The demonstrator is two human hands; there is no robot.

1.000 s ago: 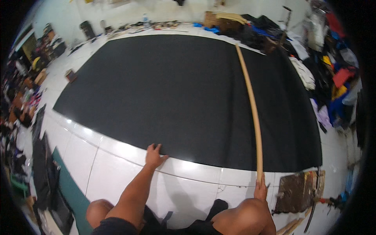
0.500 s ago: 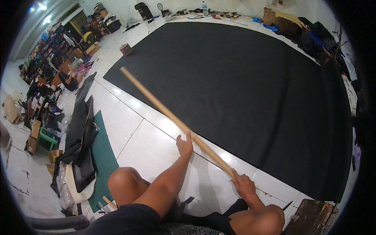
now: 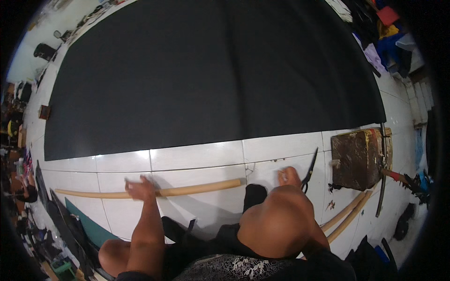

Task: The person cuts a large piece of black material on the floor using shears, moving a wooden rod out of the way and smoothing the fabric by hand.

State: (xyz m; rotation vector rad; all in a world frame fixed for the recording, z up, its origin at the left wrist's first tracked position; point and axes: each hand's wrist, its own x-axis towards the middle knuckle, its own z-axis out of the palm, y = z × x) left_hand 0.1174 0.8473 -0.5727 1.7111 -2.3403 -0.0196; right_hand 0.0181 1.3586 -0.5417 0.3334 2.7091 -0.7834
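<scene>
A long tan pole (image 3: 201,188) lies across the white tiles in front of me, roughly along the near edge of a big black sheet of material (image 3: 187,79). My left hand (image 3: 140,188) is over the pole's middle with its fingers apart; whether it touches the pole I cannot tell. Beyond my bent knee, my right hand (image 3: 289,177) has its fingers drawn together, and what they hold, if anything, is too small to make out. Just right of that hand, black scissors (image 3: 311,169) lie on the floor.
A worn brown block (image 3: 356,158) stands at the right, with two more tan poles (image 3: 349,218) below it. Green material (image 3: 86,220) and dark pieces lie at the left. Another person (image 3: 29,192) sits by clutter at the far left.
The view has swung to the right. The pole, earlier held slanting with both hands at it, now lies on the tiles; my right hand has left it and moved towards the scissors.
</scene>
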